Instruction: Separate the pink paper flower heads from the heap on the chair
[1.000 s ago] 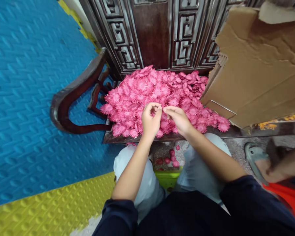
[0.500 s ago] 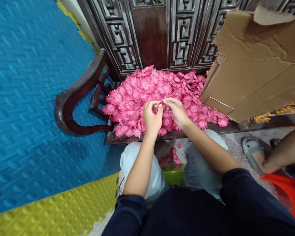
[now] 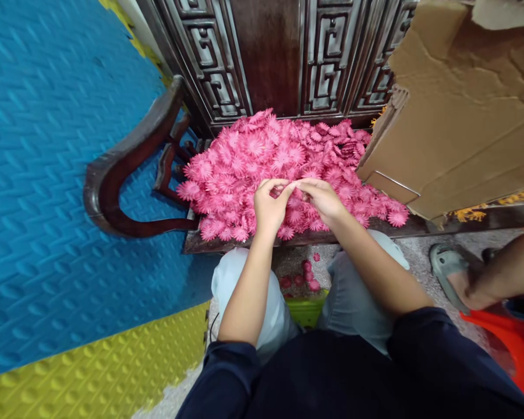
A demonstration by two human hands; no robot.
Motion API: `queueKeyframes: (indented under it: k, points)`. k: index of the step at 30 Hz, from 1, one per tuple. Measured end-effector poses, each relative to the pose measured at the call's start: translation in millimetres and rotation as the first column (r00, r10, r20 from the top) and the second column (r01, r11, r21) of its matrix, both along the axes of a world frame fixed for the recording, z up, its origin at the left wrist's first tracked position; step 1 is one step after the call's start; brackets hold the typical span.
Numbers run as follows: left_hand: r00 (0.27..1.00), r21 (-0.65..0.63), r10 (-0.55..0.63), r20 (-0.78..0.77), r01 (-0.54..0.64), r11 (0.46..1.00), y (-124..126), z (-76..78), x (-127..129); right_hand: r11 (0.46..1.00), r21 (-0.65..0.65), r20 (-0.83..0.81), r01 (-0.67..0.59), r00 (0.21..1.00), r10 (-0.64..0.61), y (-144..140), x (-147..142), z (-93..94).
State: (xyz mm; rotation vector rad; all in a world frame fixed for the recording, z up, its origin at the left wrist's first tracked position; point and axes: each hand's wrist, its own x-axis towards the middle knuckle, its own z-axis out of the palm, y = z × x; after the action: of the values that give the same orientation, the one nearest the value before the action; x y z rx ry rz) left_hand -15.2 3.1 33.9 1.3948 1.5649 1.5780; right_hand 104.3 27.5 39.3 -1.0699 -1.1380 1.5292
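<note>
A big heap of pink artificial flowers (image 3: 240, 157) lies on a dark wooden bench seat in front of me. Over the front of the heap, my left hand (image 3: 271, 203) is closed, thumb and fingers in a pinch. My right hand (image 3: 323, 198) meets it from the other side, its thumb and forefinger also pressed together. The fingertips of both hands touch. Whatever small piece lies between them is hidden by the fingers. Pink shows in the gap of the left hand, but I cannot tell whether it is held or part of the heap.
A curved wooden armrest (image 3: 113, 192) bounds the bench at left, beside a blue foam mat (image 3: 43, 174). At right stands a large cardboard box (image 3: 458, 128) with orange pieces under it. Several loose flowers (image 3: 308, 273) lie on the floor between my knees. Another person's sandalled foot (image 3: 456, 276) is at right.
My fingertips have come together, closing the small gap between the hands. A pinkish bit that stood above them is no longer visible. The view has shifted slightly.
</note>
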Motion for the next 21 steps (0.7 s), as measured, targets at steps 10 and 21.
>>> queueKeyframes:
  k: [10, 21]
  points:
    - [0.992, -0.018, -0.064, 0.109, 0.066, 0.998, 2.1, -5.8, -6.4, 0.984, 0.176, 0.056, 0.008, 0.998, -0.019, -3.5, 1.7, 3.9]
    - [0.991, -0.02, -0.02, -0.129, 0.017, 1.0, -3.8, -0.1, -2.3, 0.99, 0.136, 0.062, 0.025, 0.997, -0.034, -0.7, -1.3, -3.8]
